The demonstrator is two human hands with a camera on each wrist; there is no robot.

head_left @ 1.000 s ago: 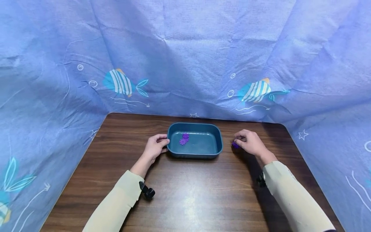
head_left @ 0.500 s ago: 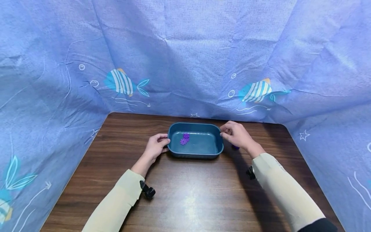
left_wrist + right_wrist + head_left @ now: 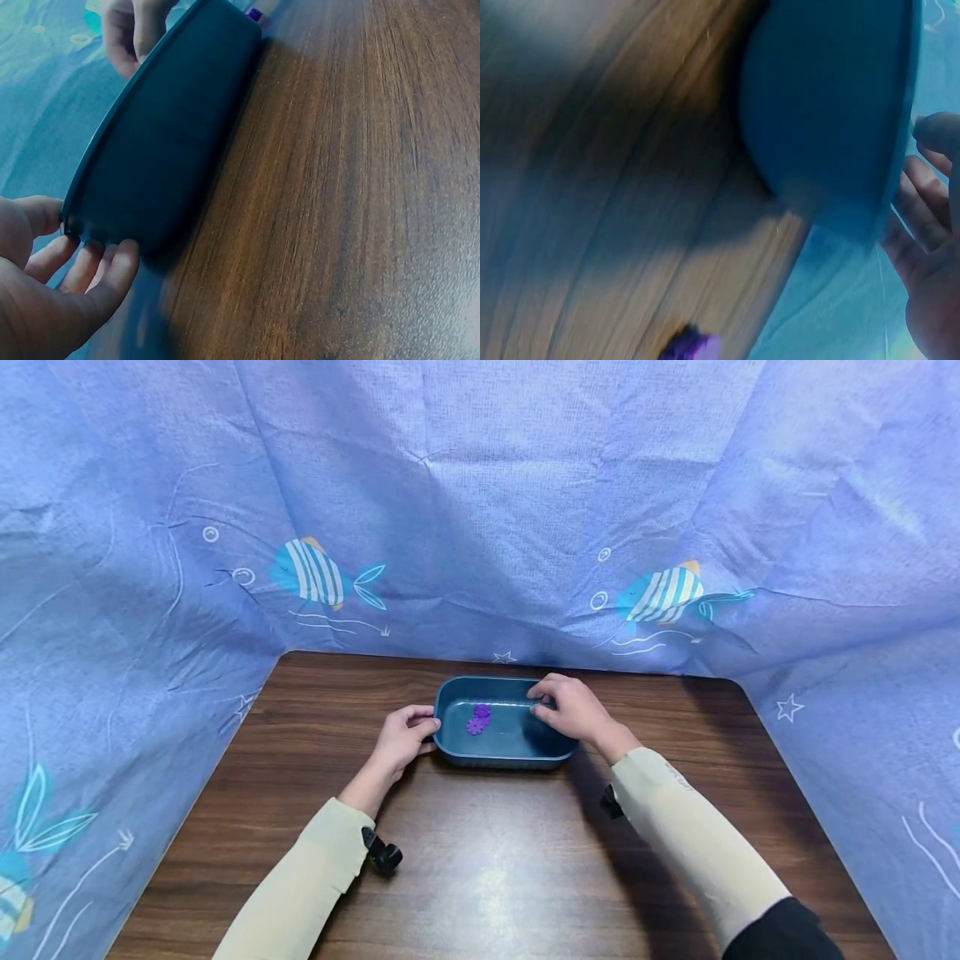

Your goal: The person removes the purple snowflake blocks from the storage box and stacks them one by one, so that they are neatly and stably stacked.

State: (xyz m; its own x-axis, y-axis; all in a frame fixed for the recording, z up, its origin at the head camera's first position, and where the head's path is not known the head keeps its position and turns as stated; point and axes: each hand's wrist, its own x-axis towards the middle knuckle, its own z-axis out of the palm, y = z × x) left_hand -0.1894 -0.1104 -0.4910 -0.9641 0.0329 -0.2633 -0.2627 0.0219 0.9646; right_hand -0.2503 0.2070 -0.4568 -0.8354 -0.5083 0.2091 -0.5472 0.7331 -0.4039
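Observation:
A dark teal plastic tray [image 3: 525, 763] stands on the table. My left hand [image 3: 399, 739] grips its left end, thumb at the rim and fingertips against the outer wall. Inside the tray, towards the left, lie two purple gear-shaped discs [image 3: 477, 725], partly overlapping. Above the tray's right end is my right hand [image 3: 573, 710], fingers bent and thumb near them. Whether something small sits between its fingertips cannot be made out. On the table beyond the right end lies a purple piece [image 3: 692, 345], cut off by the right wrist view's edge.
The brown wood-grain table [image 3: 480, 860] reaches out on both sides of the tray. A blue cloth [image 3: 480, 527] printed with fish hangs behind and beside the table. The right forearm [image 3: 697, 827] crosses the table's right part.
My right hand has left the purple piece on the right and moved left, over the tray's right end. My left hand and the discs in the tray stay in place.

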